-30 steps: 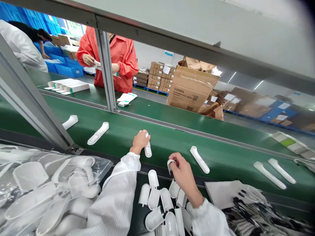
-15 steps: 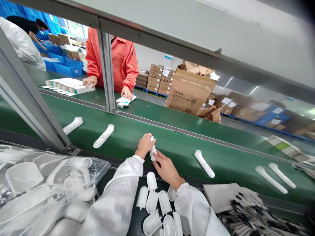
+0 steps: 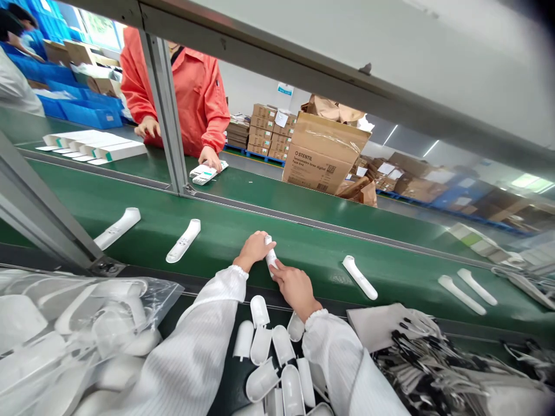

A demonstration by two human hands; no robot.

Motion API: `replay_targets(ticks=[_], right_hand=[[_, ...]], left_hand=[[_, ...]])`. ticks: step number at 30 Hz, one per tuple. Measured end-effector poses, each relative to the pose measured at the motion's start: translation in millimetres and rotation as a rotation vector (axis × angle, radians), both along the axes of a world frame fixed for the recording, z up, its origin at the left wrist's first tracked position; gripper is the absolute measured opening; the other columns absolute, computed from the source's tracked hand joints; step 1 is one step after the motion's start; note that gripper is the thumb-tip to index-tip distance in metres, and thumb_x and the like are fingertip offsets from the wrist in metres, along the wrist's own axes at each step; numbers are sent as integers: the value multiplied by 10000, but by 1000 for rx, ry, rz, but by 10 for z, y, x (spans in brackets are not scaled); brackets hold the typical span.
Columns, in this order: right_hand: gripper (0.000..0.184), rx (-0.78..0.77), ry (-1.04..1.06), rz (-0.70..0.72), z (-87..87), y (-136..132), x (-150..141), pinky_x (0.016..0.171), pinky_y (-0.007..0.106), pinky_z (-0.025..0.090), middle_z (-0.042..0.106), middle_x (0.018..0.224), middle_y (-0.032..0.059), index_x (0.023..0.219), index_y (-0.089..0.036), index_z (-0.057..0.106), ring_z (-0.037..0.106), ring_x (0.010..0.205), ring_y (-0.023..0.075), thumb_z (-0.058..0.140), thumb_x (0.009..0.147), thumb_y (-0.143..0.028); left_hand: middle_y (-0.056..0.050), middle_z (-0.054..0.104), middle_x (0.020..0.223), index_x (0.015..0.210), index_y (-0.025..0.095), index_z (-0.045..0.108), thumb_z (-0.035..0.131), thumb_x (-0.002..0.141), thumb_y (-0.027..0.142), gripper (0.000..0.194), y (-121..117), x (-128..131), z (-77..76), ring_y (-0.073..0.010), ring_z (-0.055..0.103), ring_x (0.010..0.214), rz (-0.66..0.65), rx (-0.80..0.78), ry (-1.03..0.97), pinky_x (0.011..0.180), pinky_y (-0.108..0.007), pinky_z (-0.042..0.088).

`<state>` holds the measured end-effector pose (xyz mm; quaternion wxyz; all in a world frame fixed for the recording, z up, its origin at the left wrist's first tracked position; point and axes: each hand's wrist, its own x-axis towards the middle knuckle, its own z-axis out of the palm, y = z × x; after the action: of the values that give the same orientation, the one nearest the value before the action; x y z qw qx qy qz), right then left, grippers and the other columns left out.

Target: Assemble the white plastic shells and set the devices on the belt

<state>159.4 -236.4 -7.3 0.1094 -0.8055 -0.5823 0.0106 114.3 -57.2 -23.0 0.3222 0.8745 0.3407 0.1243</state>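
This is a factory assembly and packing floor: elongated white plastic units (image 3: 184, 240) lie spaced along a flat green belt (image 3: 316, 248), with stacked brown cardboard cartons (image 3: 261, 128) and open blue plastic bins (image 3: 93, 115) beyond.

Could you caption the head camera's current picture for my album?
Left hand holding a white device at a green work surface, right hand touching its near end, curved white pieces nearby.

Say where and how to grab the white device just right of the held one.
Probably mid-handle, pinched across its width from above: the white device lies on the green belt, top uncovered, slim handle toward the near edge, bent head beyond.
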Motion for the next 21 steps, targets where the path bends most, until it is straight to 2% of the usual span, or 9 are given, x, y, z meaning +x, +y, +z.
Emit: replay_targets(ticks=[3, 5, 8, 11, 13, 15, 18, 21], right_hand=[[435, 38, 143, -76, 77, -75, 110, 913, 360, 543, 559, 1419, 10, 1306, -345, 610, 659, 1124, 238, 589, 898, -197], [459, 99, 225, -96, 178, -227, 196, 1007, 377, 492, 561, 1418, 55, 1339, -279, 595, 616, 1193, 237, 586, 889, -189], [402, 90, 249, 9, 373, -558, 255, 1036, 394, 465, 652, 1301, 47, 1268, -267, 654, 613, 1168, 222, 561, 891, -164], [392, -21, 181, 229, 505, -820, 164, 971, 350, 494, 674, 1250, -4, 1197, -327, 689, 604, 1121, 191, 552, 891, -124], [382, -87, 98, 354, 510, -882, 54, 932, 325, 496, 677, 1227, -27, 1131, -347, 709, 586, 1105, 181, 560, 882, -99], [305, -145, 6, 407, 466, -866, -40, 895, 331, 490, 700, 1134, -23, 1011, -317, 733, 582, 1062, 193, 582, 867, -94], [176, -192, -65, 397, 419, -787, -92, 859, 346, 480, 697, 942, 5, 852, -246, 700, 588, 972, 211, 598, 854, -103], [161, -170, 59, 360, 495, -705, -65, 807, 301, 485, 665, 861, 0, 860, -231, 652, 604, 868, 186, 558, 866, -100]], left_hand=[[-70, 605, 1272, 1263, 222, 587, 519, 920, 478, 433, 37, -57, 56, -155, 662, 748, -52, -82, -42, 631, -256, 535], [-67, 568, 1342, 1325, 227, 550, 518, 928, 468, 466, 127, -167, 126, -149, 660, 801, 9, -13, -115, 753, -261, 545], [-83, 585, 1296, 1278, 188, 573, 470, 955, 414, 408, 330, -434, 248, -193, 633, 957, 309, 190, -201, 955, -319, 487], [-107, 578, 1261, 1206, 186, 590, 465, 944, 353, 334, 489, -713, 308, -302, 495, 1200, 656, 352, -153, 1009, -451, 435], [-126, 534, 1313, 1210, 186, 573, 525, 904, 349, 350, 533, -838, 290, -359, 402, 1277, 785, 386, -72, 1012, -535, 403], [-158, 520, 1325, 1230, 168, 547, 571, 869, 346, 403, 542, -901, 245, -382, 409, 1263, 800, 333, 38, 984, -555, 411], [-170, 595, 1204, 1217, 174, 538, 526, 883, 279, 351, 541, -924, 188, -354, 517, 1162, 679, 248, 155, 900, -481, 473], [-143, 631, 1127, 1133, 207, 562, 477, 903, 270, 253, 551, -913, 178, -322, 587, 1080, 604, 214, 154, 823, -415, 499]])
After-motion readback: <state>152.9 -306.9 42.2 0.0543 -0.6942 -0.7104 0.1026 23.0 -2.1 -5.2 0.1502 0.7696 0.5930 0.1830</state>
